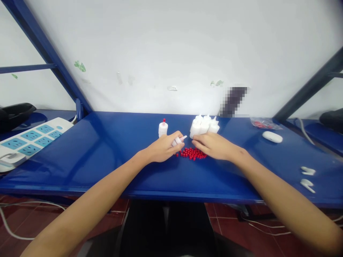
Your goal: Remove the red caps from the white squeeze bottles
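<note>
1. Bottle (179, 139) — small, white, nozzle bare — lies tilted in the left hand (163, 149), whose fingers close round its body; the tip points right, toward the other hand.
2. Right hand (214, 146) rests palm down on the table (107, 153), fingertips at the edge of the red caps (192, 154); whether they pinch a cap cannot be told.
3. Caps lie in a loose heap between the two hands, just beneath the bottle's tip.
4. Behind the left hand stands a capped bottle (163, 128), upright with a red top.
5. Behind the right hand stands a cluster (204, 126) of uncapped white bottles, touching one another.
6. Farther right — a clear bag (264, 124) of red pieces, a white case (272, 136) and two white earbuds (307, 177).
7. Far left lies a power strip (29, 137).
</note>
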The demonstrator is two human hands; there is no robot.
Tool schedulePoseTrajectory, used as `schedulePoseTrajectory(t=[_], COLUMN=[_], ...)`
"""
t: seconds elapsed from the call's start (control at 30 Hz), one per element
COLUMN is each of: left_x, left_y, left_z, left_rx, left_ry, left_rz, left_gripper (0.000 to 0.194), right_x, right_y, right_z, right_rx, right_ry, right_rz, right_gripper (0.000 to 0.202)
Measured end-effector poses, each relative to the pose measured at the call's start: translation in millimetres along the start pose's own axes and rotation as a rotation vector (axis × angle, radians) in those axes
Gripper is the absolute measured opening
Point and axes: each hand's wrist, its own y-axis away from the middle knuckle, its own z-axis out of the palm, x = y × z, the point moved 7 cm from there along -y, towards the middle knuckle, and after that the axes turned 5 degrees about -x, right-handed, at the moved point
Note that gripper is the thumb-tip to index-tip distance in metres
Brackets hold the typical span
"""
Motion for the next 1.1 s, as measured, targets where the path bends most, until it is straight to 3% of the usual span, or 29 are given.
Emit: schedulePoseTrajectory(t=[0.4, 0.67, 1.1], left_x=[0, -2, 0], left_y=[-1, -1, 0], left_z=[2.5, 0.5, 0.3], left_rx=[-0.019, -0.019, -0.015], left_ry=[0.083, 0.075, 0.014], left_rz=[0.019, 0.008, 0.052], left_gripper=[0.027, 0.027, 0.03], right_x=[-4, -11, -13], right_y=[-4, -3, -6], right_z=[13, 9, 9], right_rx=[-0.062, 0.037, 0.063], right_ry=[-0.009, -0.083, -0.282], right_rz=[-0.005, -0.024, -0.022], right_gripper=[0.035, 0.029, 0.041])
